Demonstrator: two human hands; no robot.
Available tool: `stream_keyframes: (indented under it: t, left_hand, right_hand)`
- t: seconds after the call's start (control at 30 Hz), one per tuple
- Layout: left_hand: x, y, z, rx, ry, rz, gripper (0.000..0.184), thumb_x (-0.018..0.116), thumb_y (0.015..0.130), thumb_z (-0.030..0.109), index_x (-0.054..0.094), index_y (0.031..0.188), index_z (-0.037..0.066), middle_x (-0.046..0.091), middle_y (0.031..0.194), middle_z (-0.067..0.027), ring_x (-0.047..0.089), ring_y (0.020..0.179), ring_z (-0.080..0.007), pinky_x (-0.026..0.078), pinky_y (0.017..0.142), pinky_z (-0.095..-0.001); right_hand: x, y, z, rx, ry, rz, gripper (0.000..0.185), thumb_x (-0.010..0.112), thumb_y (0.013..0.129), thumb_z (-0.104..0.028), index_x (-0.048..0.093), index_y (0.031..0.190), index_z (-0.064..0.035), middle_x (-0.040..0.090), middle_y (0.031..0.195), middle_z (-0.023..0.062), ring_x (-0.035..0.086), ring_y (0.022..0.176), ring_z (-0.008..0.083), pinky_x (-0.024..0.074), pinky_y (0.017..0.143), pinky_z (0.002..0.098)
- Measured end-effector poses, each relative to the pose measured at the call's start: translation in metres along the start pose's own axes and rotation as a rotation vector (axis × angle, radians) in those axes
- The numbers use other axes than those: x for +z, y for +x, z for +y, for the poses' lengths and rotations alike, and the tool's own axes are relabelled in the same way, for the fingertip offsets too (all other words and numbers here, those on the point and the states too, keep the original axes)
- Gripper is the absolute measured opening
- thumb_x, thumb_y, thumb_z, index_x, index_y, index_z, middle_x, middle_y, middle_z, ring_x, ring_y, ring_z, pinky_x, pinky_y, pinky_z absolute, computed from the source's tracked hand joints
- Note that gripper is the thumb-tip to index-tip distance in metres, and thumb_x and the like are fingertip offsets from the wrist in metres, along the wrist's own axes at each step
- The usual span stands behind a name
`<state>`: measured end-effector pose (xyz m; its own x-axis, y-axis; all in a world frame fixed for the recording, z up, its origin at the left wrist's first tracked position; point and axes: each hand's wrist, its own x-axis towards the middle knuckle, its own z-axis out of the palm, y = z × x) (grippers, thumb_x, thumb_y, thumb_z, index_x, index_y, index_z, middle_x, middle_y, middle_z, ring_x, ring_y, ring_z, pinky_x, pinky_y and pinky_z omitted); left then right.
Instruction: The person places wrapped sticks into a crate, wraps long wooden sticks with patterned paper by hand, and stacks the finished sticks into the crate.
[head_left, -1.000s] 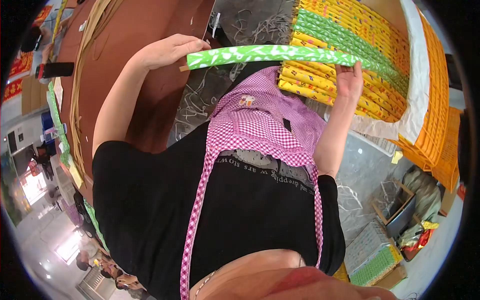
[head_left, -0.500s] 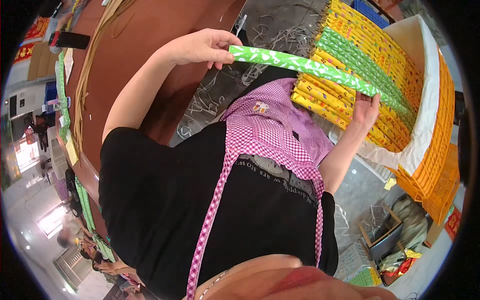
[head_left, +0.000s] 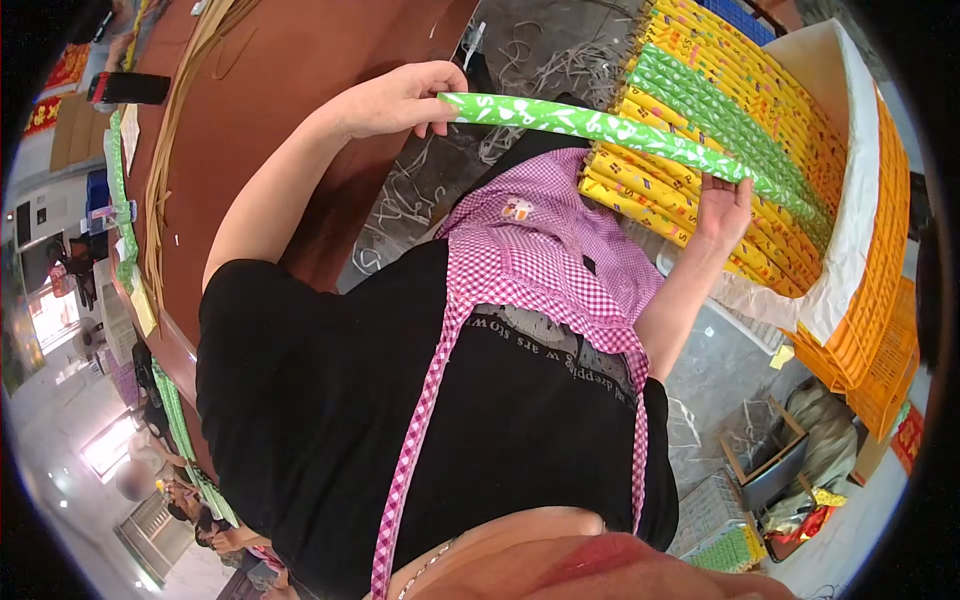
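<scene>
My left hand (head_left: 415, 97) pinches the near-left end of a long, narrow green roll (head_left: 590, 122) printed with white shapes. The roll is stretched across in front of me and bows slightly down toward the right. At its other end my right hand (head_left: 724, 207) grips it from below, palm turned up, the fingertips partly hidden by the roll. Behind and under that end, yellow printed rolls (head_left: 640, 195) lie side by side, with a band of green rolls (head_left: 700, 110) among them.
An orange plastic crate (head_left: 870, 300) with a white liner (head_left: 835, 270) stands at the right, around the rolls. A reddish-brown table (head_left: 290, 60) is at my left, with tan strips (head_left: 165, 170) along it. Scraps of pale strip (head_left: 570, 65) litter the grey floor. Another person sits at lower left.
Both hands and the green roll have shifted slightly left. The hold at each end looks the same.
</scene>
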<state>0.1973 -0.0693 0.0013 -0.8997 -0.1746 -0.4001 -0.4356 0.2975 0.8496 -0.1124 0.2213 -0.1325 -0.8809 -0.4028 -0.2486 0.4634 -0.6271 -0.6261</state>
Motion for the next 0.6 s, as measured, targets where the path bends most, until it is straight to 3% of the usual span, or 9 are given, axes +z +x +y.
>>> stream_keyframes:
  t: [0.23, 0.3, 0.33, 0.37, 0.43, 0.6]
  left_hand:
    - [0.009, -0.004, 0.019, -0.066, 0.084, 0.007, 0.036, 0.055, 0.082, 0.025, 0.05, 0.108, 0.001, 0.056, 0.08, -0.0053, 0.053, 0.064, -0.0098, 0.044, 0.058, -0.0242]
    - [0.01, -0.001, 0.013, 0.197, 0.321, 0.03, 0.032, 0.058, 0.081, 0.026, 0.056, 0.1, 0.0, 0.06, 0.086, -0.0118, 0.058, 0.077, -0.0204, 0.046, 0.071, -0.0316]
    - [0.01, -0.003, 0.016, 0.184, 0.386, -0.022, 0.032, 0.057, 0.082, 0.024, 0.055, 0.103, 0.001, 0.059, 0.092, -0.0119, 0.057, 0.083, -0.0189, 0.045, 0.073, -0.0331]
    - [0.011, -0.004, 0.025, 0.073, 0.432, -0.058, 0.033, 0.057, 0.082, 0.027, 0.055, 0.103, 0.001, 0.06, 0.089, -0.0141, 0.059, 0.082, -0.0225, 0.045, 0.072, -0.0338]
    - [0.012, -0.006, 0.025, 0.051, 0.452, -0.074, 0.036, 0.055, 0.082, 0.03, 0.054, 0.103, 0.001, 0.06, 0.085, -0.0159, 0.059, 0.078, -0.0274, 0.045, 0.07, -0.0357]
    - [0.017, -0.007, 0.022, -0.079, 0.231, -0.254, 0.031, 0.054, 0.08, 0.024, 0.054, 0.097, -0.001, 0.061, 0.079, -0.0094, 0.057, 0.07, -0.0147, 0.046, 0.061, -0.0295]
  right_hand:
    - [-0.002, -0.001, 0.001, 0.009, 0.042, -0.062, 0.033, 0.035, 0.092, -0.02, 0.04, 0.118, -0.0003, 0.046, 0.119, 0.0175, 0.045, 0.109, 0.0298, 0.037, 0.094, 0.0469]
    - [-0.004, 0.003, 0.004, 0.036, 0.091, -0.138, 0.033, 0.037, 0.092, -0.02, 0.041, 0.118, -0.001, 0.047, 0.12, 0.015, 0.046, 0.109, 0.0275, 0.0372, 0.094, 0.0453]
    - [-0.002, 0.001, 0.003, 0.056, 0.108, -0.184, 0.033, 0.038, 0.091, -0.02, 0.042, 0.118, -0.0013, 0.047, 0.12, 0.014, 0.046, 0.109, 0.0265, 0.0373, 0.094, 0.0444]
    - [0.006, -0.003, 0.003, 0.032, 0.097, -0.156, 0.033, 0.039, 0.091, -0.021, 0.043, 0.118, -0.0017, 0.048, 0.119, 0.0139, 0.046, 0.109, 0.0265, 0.0374, 0.094, 0.0438]
    - [0.008, -0.006, 0.001, 0.015, 0.076, -0.162, 0.032, 0.041, 0.091, -0.021, 0.044, 0.117, -0.0026, 0.048, 0.118, 0.0141, 0.046, 0.109, 0.0263, 0.0376, 0.093, 0.0422]
    - [0.01, -0.008, -0.008, -0.011, 0.054, -0.209, 0.031, 0.046, 0.089, -0.024, 0.047, 0.114, -0.0044, 0.05, 0.116, 0.0147, 0.047, 0.108, 0.0243, 0.0377, 0.092, 0.0391]
